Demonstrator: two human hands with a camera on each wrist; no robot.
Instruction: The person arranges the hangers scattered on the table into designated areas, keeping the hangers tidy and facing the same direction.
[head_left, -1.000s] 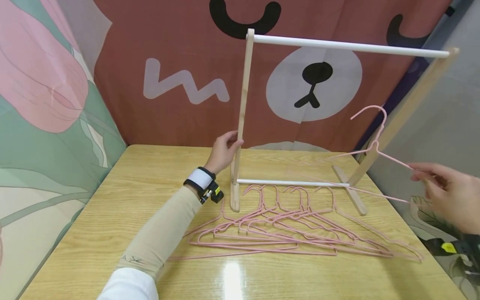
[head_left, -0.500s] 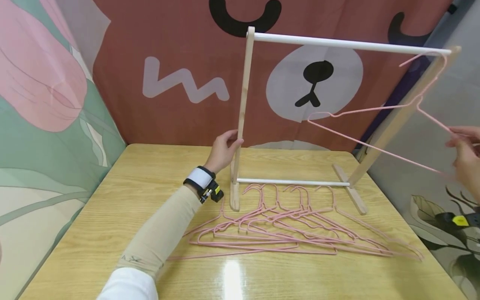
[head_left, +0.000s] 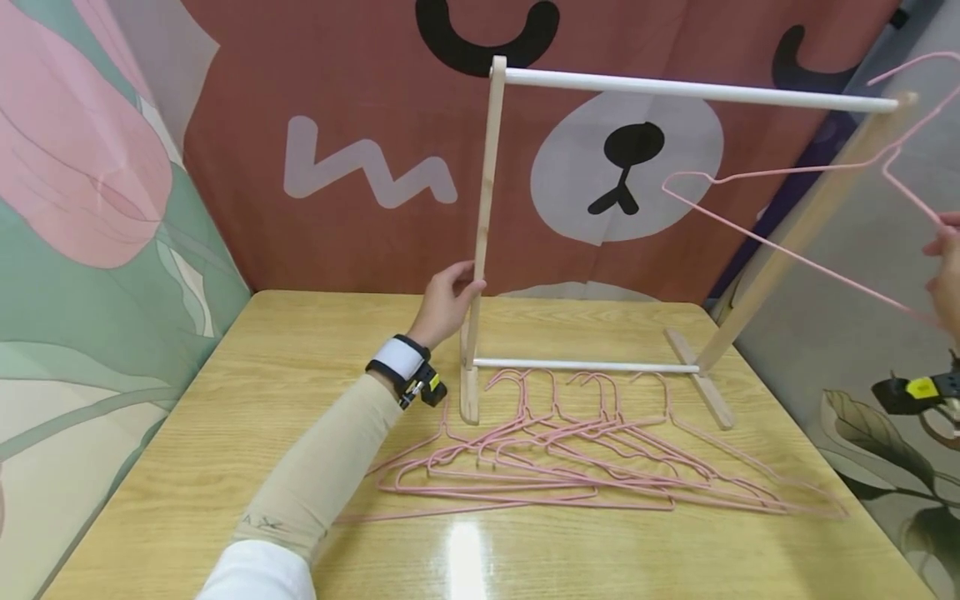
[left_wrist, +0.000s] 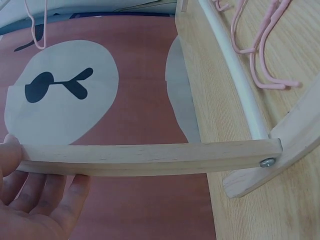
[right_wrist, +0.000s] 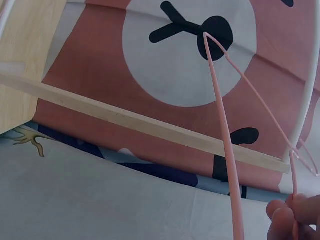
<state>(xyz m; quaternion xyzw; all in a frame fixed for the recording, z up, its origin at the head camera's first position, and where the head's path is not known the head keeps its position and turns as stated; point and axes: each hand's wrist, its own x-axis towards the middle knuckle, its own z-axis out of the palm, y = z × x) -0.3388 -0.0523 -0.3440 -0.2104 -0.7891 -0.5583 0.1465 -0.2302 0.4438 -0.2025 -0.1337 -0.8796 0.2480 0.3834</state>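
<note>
My left hand (head_left: 444, 305) grips the near-left wooden post (head_left: 487, 192) of a small clothes rack, thumb on one side and fingers on the other, as the left wrist view also shows. At the right edge of the head view, my right hand (head_left: 947, 271) pinches one shoulder of a pink clothes hanger (head_left: 795, 171). That hanger is raised, its hook (head_left: 911, 65) up near the right end of the white top rail (head_left: 697, 90). In the right wrist view the fingertips (right_wrist: 281, 220) close on the thin pink wire. Part of the right hand lies outside the head view.
Several pink hangers (head_left: 570, 483) lie overlapped on the wooden table (head_left: 247, 467) in front of the rack. A white lower rail (head_left: 585, 365) joins the rack's feet. Behind stands a printed bear backdrop (head_left: 337, 250), with a grey cloth (head_left: 847, 308) at right.
My right hand has lifted the hanger up and to the right, bringing its hook from below the top rail to around rail height. My left hand stays on the post.
</note>
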